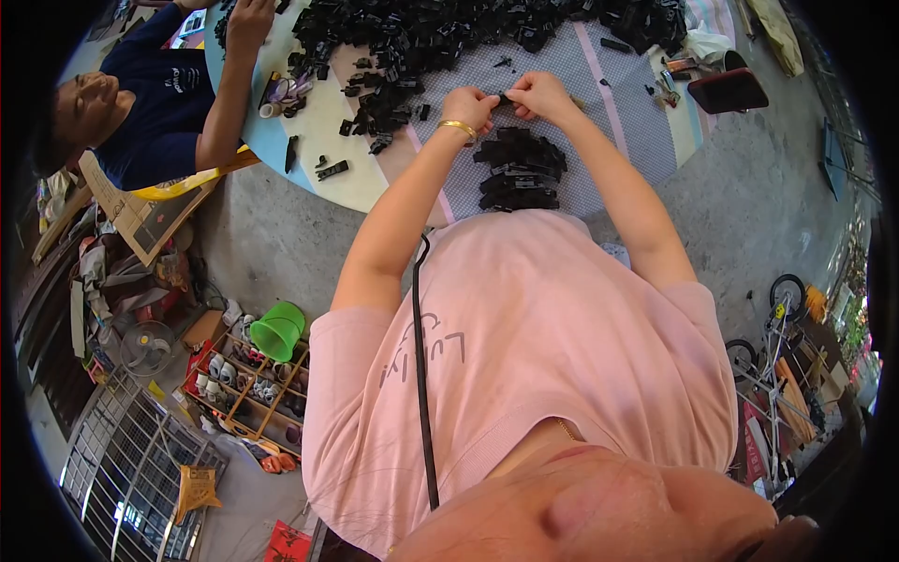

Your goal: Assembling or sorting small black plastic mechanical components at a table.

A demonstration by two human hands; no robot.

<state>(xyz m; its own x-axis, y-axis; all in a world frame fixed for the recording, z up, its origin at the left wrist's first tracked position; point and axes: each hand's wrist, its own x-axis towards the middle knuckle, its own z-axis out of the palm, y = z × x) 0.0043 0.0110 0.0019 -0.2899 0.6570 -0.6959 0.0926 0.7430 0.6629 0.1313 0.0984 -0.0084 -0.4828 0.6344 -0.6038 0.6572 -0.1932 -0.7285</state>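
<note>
Over the table, my left hand (470, 107), with a gold bangle at its wrist, pinches one end of a small black plastic piece (505, 98). My right hand (540, 96) grips the other end, its fingers closed; the fingertips hide most of the piece. Just below the hands, close to my body, black plastic pieces (521, 171) lie gathered in a rough stack on the patterned cloth (609, 103). Beyond both hands spreads a large heap of similar black parts (421, 33). A few strays lie at the left, among them a longer black piece (332, 170).
Across the table's left side sits a co-worker (159, 103) in a dark blue shirt, hands raised near the heap. A phone-like dark device (729, 91) stands at the right edge. Tape and small items (281, 96) lie left. Behind are a green bucket (278, 331) and shoe rack (248, 389).
</note>
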